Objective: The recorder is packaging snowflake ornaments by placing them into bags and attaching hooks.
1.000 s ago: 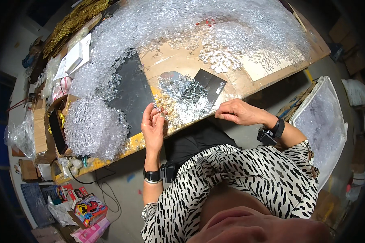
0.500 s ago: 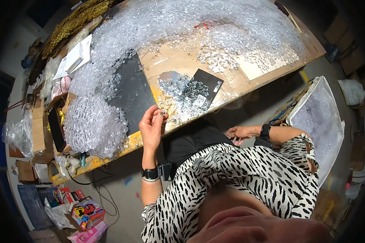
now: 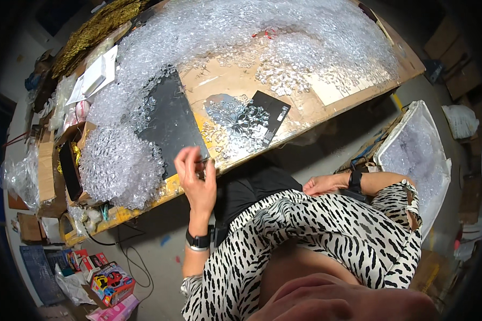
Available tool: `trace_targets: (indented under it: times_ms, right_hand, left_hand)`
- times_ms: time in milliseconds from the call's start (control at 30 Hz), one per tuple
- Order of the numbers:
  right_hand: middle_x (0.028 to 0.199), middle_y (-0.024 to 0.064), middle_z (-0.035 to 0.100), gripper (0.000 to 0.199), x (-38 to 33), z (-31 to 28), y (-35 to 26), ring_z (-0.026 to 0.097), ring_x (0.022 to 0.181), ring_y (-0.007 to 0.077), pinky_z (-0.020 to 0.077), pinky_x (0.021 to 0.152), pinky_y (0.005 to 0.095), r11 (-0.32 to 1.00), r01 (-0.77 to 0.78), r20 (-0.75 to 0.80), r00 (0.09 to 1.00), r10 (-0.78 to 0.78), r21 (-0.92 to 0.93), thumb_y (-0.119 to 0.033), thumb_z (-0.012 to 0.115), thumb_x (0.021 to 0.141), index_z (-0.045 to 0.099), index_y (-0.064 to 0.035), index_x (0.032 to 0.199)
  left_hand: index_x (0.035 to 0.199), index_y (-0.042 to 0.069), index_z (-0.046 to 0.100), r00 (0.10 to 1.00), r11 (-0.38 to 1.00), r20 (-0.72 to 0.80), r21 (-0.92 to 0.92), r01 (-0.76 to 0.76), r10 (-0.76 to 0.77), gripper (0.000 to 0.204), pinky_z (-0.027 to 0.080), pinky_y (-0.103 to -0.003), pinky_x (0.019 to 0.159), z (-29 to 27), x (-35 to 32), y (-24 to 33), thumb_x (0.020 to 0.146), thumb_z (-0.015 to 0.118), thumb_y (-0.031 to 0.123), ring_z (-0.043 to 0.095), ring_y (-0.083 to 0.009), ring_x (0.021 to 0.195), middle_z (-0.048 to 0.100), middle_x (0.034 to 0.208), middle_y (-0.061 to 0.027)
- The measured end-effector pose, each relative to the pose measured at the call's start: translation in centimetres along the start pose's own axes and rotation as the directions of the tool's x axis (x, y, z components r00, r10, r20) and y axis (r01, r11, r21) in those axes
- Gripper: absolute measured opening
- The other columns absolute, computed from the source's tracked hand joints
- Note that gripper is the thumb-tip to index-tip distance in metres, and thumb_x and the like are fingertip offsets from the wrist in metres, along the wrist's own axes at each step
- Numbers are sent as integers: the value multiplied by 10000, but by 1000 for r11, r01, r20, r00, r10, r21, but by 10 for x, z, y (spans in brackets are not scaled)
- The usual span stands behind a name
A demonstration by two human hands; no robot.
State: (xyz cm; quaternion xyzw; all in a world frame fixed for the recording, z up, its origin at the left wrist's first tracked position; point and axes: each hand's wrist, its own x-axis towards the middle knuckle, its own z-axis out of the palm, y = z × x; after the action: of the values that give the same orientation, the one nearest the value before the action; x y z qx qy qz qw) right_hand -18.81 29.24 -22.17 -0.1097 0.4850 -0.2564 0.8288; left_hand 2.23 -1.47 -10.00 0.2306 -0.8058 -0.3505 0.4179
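My left hand (image 3: 196, 179) is raised at the table's near edge, fingers loosely curled and the thumb apart from them. Nothing plainly shows in its grip. Just beyond it lies a flat openwork ornament of clear plastic (image 3: 235, 125), shaped like a snowflake. Part of it rests over a black card (image 3: 276, 109). My right hand (image 3: 324, 185) is closed low against my lap, and whatever its fingers may hold is hidden. A stack of clear snowflake-like pieces (image 3: 120, 166) stands left of my left hand, beside a dark flat sheet (image 3: 171, 123).
Clear plastic pieces (image 3: 209, 32) heap over the far table, a red bit (image 3: 270, 33) among them. White papers (image 3: 95, 76) and an open cardboard box (image 3: 51, 171) sit left. A white-lined container of clear pieces (image 3: 412, 150) stands right. Toy boxes (image 3: 110, 281) lie lower left.
My left hand has drawn back from the ornament's near edge, its thumb and fingers parting. The right hand has closed and settled against my lap.
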Motion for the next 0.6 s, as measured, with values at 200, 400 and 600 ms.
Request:
trace_targets:
  times_ms: [200,400,600]
  right_hand:
    - [612,-68,437,294,40,2,-14,363,579,33,350,528,209,809,277,-309,822,-479,-518,-182,703,801,459,-74,676]
    - [631,-36,454,311,26,15,-20,404,592,53,368,515,214,825,275,-288,844,-453,-494,-252,698,815,460,-77,719]
    - [547,-40,477,299,10,-3,31,403,394,33,351,355,172,989,-120,-443,884,148,91,-322,474,948,529,-58,817]
  left_hand:
    - [1188,1,495,838,946,438,133,296,-324,442,431,-377,902,-21,-110,-43,796,645,141,529,-280,1048,499,1190,-191]
    - [1312,-67,342,301,539,632,221,813,-714,746,293,-393,1026,-15,-354,-242,883,455,533,382,-349,1223,428,1295,-261]
    - [1235,-60,455,216,637,695,429,641,-686,766,363,-376,975,-36,-255,-147,869,372,607,445,-387,1188,508,1207,-288]
